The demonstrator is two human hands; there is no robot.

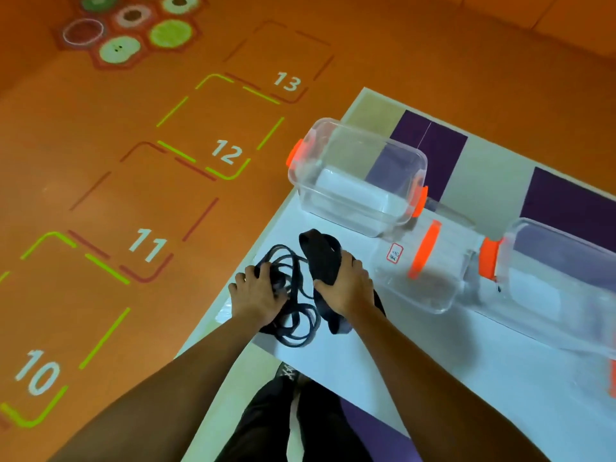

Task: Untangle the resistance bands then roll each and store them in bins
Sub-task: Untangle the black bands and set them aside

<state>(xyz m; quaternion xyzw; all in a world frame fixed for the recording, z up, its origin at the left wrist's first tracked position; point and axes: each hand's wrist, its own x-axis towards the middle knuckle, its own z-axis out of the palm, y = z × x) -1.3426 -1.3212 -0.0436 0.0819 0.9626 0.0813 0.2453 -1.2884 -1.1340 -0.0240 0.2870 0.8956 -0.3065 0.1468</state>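
On the white surface [400, 361] near its left edge, the left hand [258, 291] is curling its fingers into tangled thin black bands [296, 315], the right hand [346, 285] is gripping a wide black band [320, 255], and clear orange-latched bins [376, 136] are sitting just beyond.
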